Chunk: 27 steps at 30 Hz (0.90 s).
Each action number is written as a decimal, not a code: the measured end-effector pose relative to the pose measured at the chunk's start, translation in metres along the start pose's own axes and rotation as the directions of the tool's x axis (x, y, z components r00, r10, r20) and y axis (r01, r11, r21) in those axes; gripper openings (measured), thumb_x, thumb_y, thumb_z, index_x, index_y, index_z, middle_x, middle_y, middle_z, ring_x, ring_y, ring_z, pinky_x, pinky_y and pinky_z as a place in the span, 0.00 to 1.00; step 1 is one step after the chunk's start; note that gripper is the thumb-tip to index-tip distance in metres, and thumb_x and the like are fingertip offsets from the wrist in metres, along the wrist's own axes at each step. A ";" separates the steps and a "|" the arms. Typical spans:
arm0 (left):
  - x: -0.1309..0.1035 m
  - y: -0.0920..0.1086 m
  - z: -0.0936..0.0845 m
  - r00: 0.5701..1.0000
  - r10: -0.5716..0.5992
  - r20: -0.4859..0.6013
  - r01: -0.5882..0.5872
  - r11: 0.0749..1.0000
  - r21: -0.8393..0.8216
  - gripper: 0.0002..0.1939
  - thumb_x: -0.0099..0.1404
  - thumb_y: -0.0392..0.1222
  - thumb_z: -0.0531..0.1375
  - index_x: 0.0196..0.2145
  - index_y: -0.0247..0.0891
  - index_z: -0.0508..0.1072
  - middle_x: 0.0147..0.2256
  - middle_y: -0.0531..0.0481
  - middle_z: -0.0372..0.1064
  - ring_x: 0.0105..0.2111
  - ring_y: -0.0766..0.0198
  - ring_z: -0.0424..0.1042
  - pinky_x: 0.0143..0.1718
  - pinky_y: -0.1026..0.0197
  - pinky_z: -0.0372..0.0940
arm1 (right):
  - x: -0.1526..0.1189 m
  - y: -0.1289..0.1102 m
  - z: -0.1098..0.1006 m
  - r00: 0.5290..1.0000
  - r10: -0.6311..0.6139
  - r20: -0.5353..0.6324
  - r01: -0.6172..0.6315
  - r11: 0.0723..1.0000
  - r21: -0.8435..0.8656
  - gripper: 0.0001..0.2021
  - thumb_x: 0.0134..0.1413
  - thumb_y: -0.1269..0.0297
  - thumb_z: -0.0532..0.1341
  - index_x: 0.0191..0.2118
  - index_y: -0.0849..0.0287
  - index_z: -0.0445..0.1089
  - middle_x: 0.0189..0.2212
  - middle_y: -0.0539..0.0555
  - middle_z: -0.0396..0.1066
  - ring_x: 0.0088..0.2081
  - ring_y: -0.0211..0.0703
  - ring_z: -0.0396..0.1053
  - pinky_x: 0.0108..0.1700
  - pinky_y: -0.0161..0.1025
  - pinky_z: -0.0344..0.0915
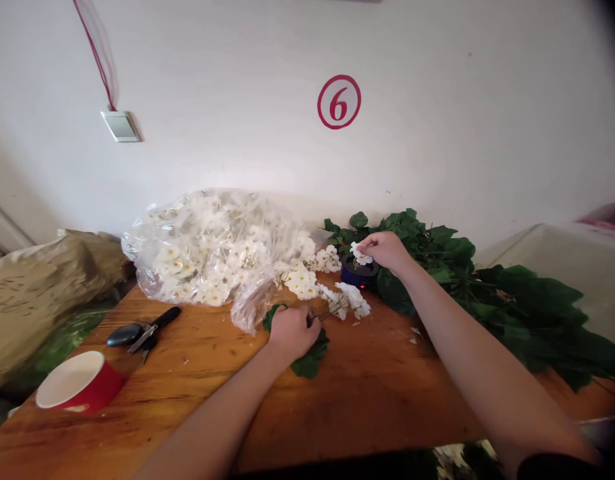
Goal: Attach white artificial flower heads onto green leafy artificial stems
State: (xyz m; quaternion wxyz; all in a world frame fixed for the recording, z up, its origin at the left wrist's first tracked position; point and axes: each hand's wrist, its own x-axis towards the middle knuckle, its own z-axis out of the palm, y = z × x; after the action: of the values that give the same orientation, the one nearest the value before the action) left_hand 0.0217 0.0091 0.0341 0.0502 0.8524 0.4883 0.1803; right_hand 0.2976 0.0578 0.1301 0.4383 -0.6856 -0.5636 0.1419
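My left hand [293, 331] is closed around the stem of an artificial flower spray, low over the wooden table. Green leaves [312, 357] stick out on both sides of that hand, and the spray's white blossoms [348, 301] lie to its right. Between the fingertips of my right hand [384, 249] is a small white artificial flower [360, 254]. It is held just over a dark blue round device [354, 275] with a red light on its front. What is inside the device is mostly hidden by the flower and hand.
A clear plastic bag [212, 247] full of white flowers stands against the wall. Green leafy stems [457, 280] are heaped on the right. Dark-handled pliers [144, 332] and a red paper bowl [82, 383] are on the left of the wooden table [197, 393].
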 end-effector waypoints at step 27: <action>0.002 0.000 0.001 0.997 0.035 0.064 -0.035 0.999 0.005 0.14 0.65 0.47 0.52 0.31 0.38 0.73 0.26 0.47 0.73 0.30 0.57 0.73 0.41 0.54 0.56 | 0.035 0.001 0.041 0.944 -0.206 0.260 0.258 0.948 -0.188 0.07 0.45 0.61 0.65 0.28 0.60 0.75 0.26 0.51 0.73 0.27 0.38 0.68 0.30 0.33 0.60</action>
State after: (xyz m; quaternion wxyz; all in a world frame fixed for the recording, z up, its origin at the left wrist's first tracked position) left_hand 0.0230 0.0114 0.0332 0.0601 0.8663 0.4721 0.1522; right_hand 0.2818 0.1072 0.1161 0.3034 -0.6363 -0.7012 0.1065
